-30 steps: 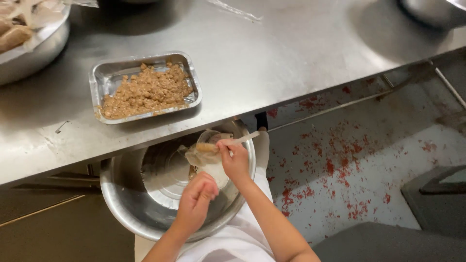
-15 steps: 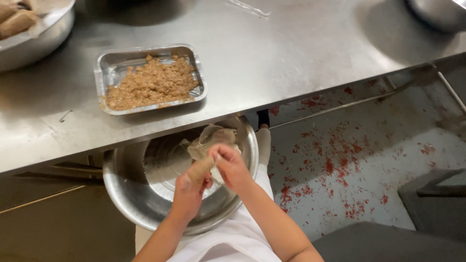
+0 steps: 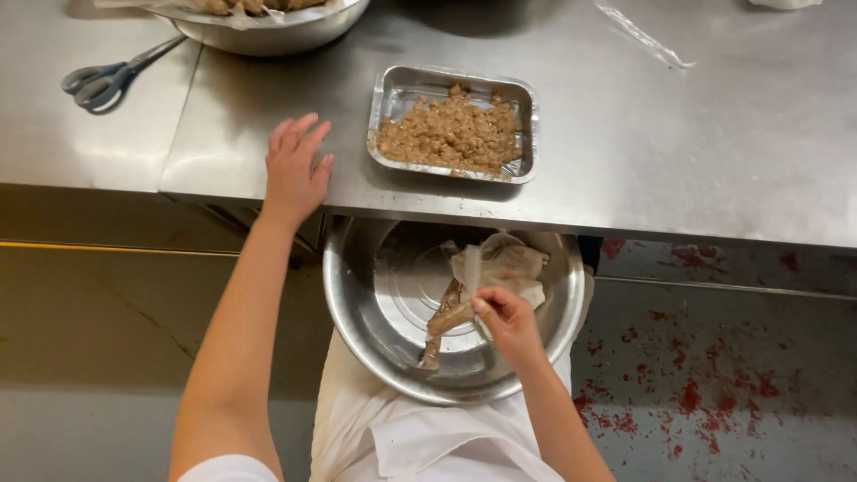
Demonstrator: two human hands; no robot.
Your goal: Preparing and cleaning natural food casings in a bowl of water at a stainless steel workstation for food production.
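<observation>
A large steel bowl (image 3: 375, 295) rests on my lap, below the table edge. Inside it my right hand (image 3: 509, 323) pinches a pale thin wrapper (image 3: 500, 268) together with a brown roll of filling (image 3: 449, 318). A strip of the same brown stuff lies on the bowl's bottom. My left hand (image 3: 295, 170) rests flat on the steel table (image 3: 678, 152), fingers apart, holding nothing. A foil tray (image 3: 402, 85) of brown minced filling sits on the table just right of that hand.
Blue-handled scissors (image 3: 103, 80) lie at the table's far left. A big steel bowl (image 3: 268, 27) holding rolled pieces stands at the back left. A strip of clear plastic (image 3: 643, 36) lies at the back right. The floor at right is red-speckled.
My left hand has left the bowl and moved up onto the table edge. My right hand stays in the bowl holding the wrapper and roll. The camera view shifted left.
</observation>
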